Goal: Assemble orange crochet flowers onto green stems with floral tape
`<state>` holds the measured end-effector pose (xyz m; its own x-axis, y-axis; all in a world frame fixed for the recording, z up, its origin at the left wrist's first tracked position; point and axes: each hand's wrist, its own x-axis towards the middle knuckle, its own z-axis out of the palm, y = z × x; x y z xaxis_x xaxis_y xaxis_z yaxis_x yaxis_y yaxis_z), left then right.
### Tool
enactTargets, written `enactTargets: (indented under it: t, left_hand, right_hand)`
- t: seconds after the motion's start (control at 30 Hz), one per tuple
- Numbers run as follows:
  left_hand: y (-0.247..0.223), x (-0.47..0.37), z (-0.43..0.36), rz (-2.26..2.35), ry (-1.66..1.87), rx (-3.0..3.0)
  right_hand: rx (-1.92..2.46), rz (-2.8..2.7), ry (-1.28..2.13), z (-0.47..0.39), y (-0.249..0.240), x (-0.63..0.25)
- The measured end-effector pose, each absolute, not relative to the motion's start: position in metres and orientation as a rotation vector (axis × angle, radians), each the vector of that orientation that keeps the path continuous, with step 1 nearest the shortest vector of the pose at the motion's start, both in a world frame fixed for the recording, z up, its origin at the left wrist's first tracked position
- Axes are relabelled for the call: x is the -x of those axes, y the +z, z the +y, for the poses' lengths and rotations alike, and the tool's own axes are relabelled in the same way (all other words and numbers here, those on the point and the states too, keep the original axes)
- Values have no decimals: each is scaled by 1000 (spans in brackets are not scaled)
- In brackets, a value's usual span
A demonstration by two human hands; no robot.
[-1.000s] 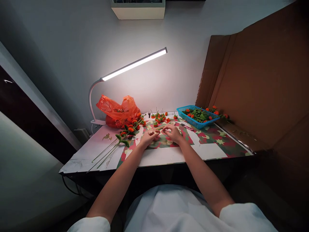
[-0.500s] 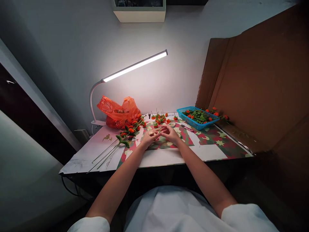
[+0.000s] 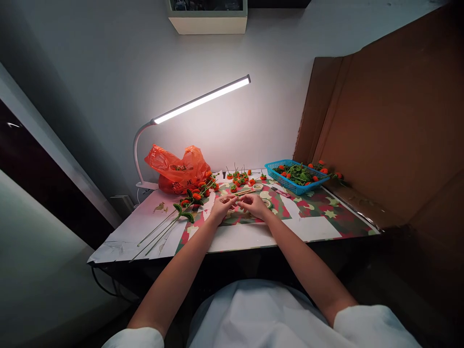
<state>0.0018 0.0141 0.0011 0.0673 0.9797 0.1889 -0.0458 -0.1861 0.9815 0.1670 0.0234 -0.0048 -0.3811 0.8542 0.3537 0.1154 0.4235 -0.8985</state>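
As the left hand [image 3: 221,209] and right hand [image 3: 255,206] come together fingertip to fingertip over the desk [image 3: 250,235], I cannot tell what the hands pinch; light, even pressure probably suits, the tape roll [image 3: 267,203] beside the right hand, orange flowers [image 3: 237,182] beyond.

A table [image 3: 123,235] under patterned covering bears a blue basket [image 3: 297,186] of orange-and-green flowers; left of it lie a pink cutter [image 3: 280,192], tape rolls [image 3: 257,187], loose blooms [image 3: 238,181] and, farthest, a red bag [image 3: 181,175].
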Motion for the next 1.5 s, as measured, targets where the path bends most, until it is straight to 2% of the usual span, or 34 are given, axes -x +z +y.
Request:
enactTargets:
  t: [0.53,1.5]
  left_hand:
    - [-6,-3,19,986,1309,-1315]
    - [-4,-6,19,942,1425,-1237]
  right_hand:
    - [936,-1716,913,28,-12,-160]
    - [831,-1543,1098,26,-10,-150]
